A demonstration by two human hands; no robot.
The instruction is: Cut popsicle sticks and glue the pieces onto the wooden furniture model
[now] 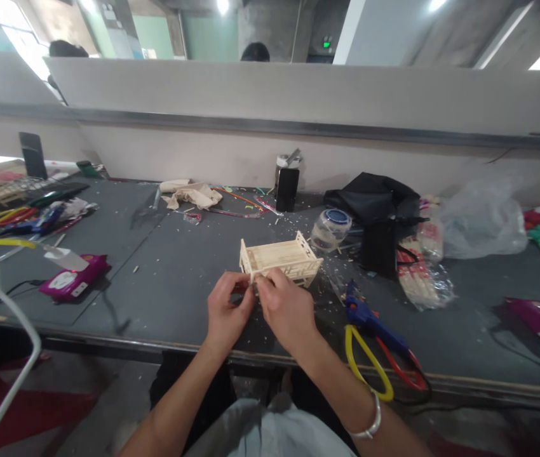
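Observation:
A miniature bed (274,255) built of pale wooden sticks stands on the dark table in front of me. Its raised ends and side rails show, but my fingers cover the near left corner. At that corner my left hand (229,309) pinches with thumb and forefinger. My right hand (290,310) presses its closed fingers against the same corner from the right, and it hides part of the near rail. Whether a small loose piece sits between the fingertips cannot be made out.
Right of the bed are a blue glue gun (370,319), a yellow scissor-like handle (365,365), a clear jar (331,230) and a black bag (375,197). A phone (288,189) leans upright behind. Purple power strips (72,279) lie left and right. Wood scraps dot the table.

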